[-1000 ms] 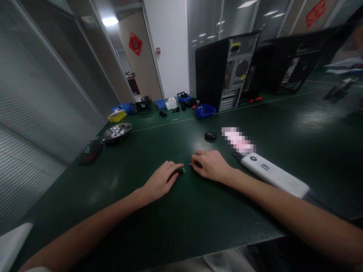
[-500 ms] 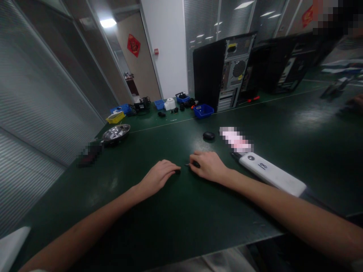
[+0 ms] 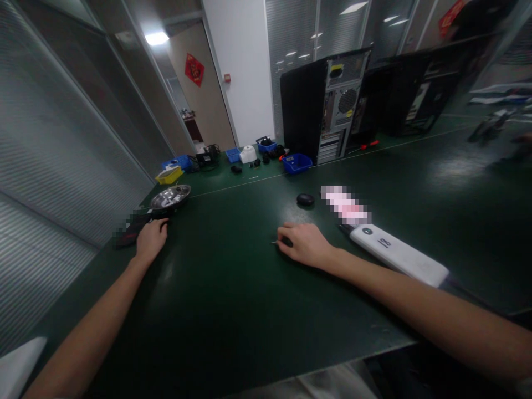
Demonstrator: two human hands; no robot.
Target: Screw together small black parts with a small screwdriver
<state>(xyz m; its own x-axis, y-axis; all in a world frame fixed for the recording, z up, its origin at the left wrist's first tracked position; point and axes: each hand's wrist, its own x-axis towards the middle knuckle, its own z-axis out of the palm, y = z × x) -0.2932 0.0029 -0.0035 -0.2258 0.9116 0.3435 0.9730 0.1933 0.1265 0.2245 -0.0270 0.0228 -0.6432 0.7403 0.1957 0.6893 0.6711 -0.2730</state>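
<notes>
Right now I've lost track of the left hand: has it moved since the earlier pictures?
Yes. Judged against the metal bowl, the left hand has moved left and forward, and is now close to the bowl's near side.

From my end I saw a dark green tabletop (image 3: 216, 316) with a scuffed near edge. On it I made out a black oval object (image 3: 305, 200), a blurred pink-and-white item (image 3: 346, 204) touching or near a white slab (image 3: 401, 256) marked 18, and, farther back, a blue tray (image 3: 297, 167) beside a black computer tower (image 3: 302, 111). A yellow tray (image 3: 170, 178) sat at the far left.
</notes>
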